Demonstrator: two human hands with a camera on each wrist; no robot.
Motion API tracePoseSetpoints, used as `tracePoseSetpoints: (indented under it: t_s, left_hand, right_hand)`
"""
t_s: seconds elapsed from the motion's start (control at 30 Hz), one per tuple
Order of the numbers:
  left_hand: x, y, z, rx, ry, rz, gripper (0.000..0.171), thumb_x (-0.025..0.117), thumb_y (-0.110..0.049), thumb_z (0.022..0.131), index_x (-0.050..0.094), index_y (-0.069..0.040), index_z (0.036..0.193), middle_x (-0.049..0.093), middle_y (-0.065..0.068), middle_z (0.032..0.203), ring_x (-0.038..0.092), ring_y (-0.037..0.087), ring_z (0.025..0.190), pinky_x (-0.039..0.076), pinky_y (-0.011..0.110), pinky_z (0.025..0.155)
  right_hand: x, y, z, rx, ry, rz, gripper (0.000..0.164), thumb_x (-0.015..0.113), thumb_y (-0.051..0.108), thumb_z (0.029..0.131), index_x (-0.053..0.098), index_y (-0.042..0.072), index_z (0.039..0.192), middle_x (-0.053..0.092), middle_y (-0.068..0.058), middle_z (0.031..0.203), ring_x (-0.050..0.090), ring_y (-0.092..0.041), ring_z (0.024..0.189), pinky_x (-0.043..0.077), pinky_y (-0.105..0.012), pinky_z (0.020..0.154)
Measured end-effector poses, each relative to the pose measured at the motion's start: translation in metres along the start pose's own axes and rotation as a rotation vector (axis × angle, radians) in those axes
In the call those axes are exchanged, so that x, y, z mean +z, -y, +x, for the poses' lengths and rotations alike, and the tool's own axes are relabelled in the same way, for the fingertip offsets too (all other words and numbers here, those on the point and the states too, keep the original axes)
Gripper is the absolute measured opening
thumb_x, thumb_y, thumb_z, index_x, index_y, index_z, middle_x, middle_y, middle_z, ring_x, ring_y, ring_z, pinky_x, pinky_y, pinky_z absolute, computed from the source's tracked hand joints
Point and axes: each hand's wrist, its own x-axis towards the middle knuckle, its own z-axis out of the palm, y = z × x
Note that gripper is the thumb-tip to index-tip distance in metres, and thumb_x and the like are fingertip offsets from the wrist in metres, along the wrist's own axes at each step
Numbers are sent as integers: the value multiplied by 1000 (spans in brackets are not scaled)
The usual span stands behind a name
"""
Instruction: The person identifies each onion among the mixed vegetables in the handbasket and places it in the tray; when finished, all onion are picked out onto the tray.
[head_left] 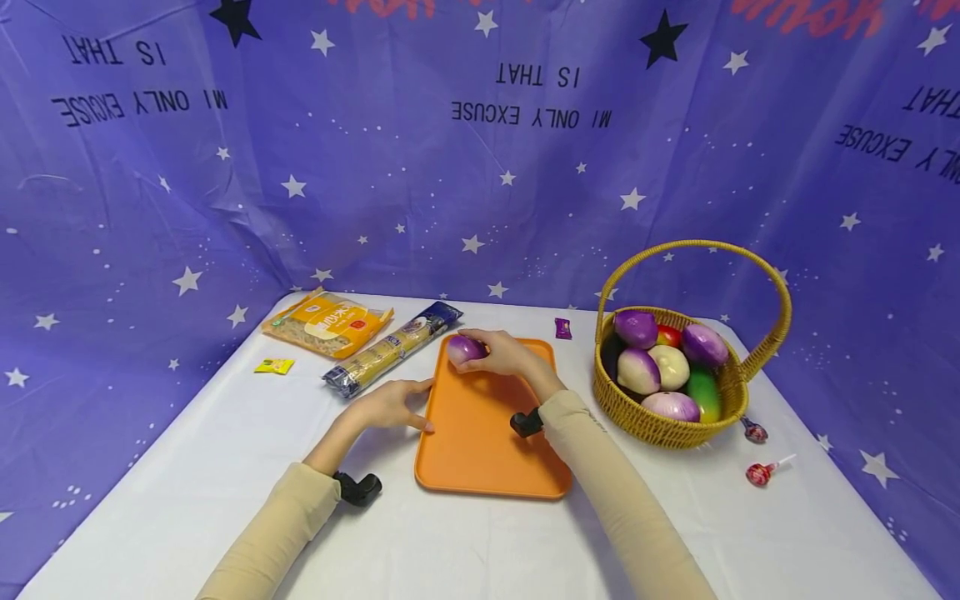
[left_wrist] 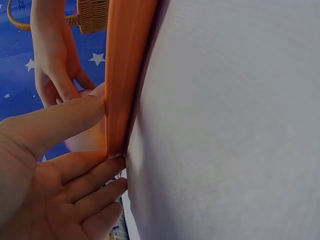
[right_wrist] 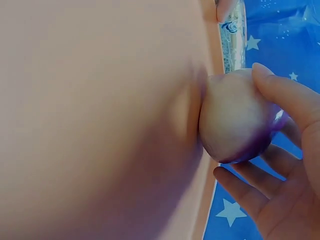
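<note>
My right hand [head_left: 504, 354] grips a round purple-and-white vegetable [head_left: 463, 351] at the far left corner of an orange tray [head_left: 480, 450]. In the right wrist view, the vegetable [right_wrist: 237, 117] sits between the thumb and the fingers, its pale side touching the tray. My left hand [head_left: 386, 407] touches the tray's left edge, thumb and fingers spread apart. The left wrist view shows that thumb [left_wrist: 75, 117] against the tray's rim [left_wrist: 120, 75], with fingertips lower along the same side.
A wicker basket [head_left: 637, 421] of vegetables stands right of the tray, its handle upright. Lollipops [head_left: 759, 474] lie near it. A noodle pack [head_left: 393, 350], an orange food bag [head_left: 327, 323] and a yellow candy [head_left: 274, 366] lie on the left; a purple candy [head_left: 562, 328] lies behind.
</note>
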Motion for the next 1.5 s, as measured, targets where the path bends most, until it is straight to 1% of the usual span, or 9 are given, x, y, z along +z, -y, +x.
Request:
tracePoseSetpoints:
  t_s: [0.13,0.47,0.53,0.63,0.8,0.93,1.07,1.37,1.5]
  left_hand:
    - [0,-1,0,0,2,0,85,82,-32,76,42,2,143,47,24,141,39,42,131,30,52,110]
    - [1,0,-1,-9,5,1,86,82,-33,76,42,2,143,46,24,141,39,42,132,31,52,110]
    - [1,1,-1,-20,5,-9,86,82,-34,76,42,1,144,46,23,142,39,40,132,30,51,111]
    - [2,1,0,-13,5,0,86,82,-34,76,42,1,144,46,23,141,39,41,132,31,52,110]
    - [3,1,0,-18,9,8,87,82,-35,75,42,1,144,46,24,141,40,41,131,31,52,110]
    - [2,0,-1,-31,7,-1,87,82,-34,75,42,-1,144,46,23,142,39,41,132,30,51,110]
    - [1,-1,-2,-25,6,5,86,82,-33,75,42,0,144,45,24,142,39,42,132,30,52,110]
    - [1,-1,-1,-10,2,12,86,82,-34,76,41,2,144,46,24,141,39,42,131,31,52,110]
    - [1,0,0,-20,7,0,87,82,-34,75,42,0,144,45,23,142,39,41,132,31,52,110]
  right_hand:
    - [0,-1,-1,-8,10,-2,74,76,31,85,42,7,146,54,-13,137,53,-27,119,40,-39,106]
    - [-2,-1,-3,15,19,-8,73,74,32,86,41,12,148,54,-13,137,54,-26,117,44,-39,103]
    - [-2,-1,-3,18,21,-11,73,74,31,86,40,13,148,54,-12,137,54,-26,117,44,-38,103]
    - [-2,-1,-3,9,26,-44,73,73,32,87,39,13,148,52,-10,140,53,-26,120,42,-39,105]
    - [-4,0,-5,-24,25,-80,75,74,33,86,39,10,148,48,-10,144,46,-28,130,35,-41,110]
    - [-5,1,-7,-54,13,-91,75,75,31,85,39,7,147,48,-12,144,44,-28,132,34,-41,111]
    - [-6,2,-8,-69,9,-99,73,74,29,86,40,6,146,49,-12,143,45,-28,131,34,-41,111]
    - [-7,3,-11,-21,17,-81,64,73,32,87,48,16,144,58,-9,134,56,-26,117,42,-40,104]
    - [-7,3,-12,-20,16,-87,64,72,32,87,48,16,144,58,-9,133,57,-25,115,42,-40,104]
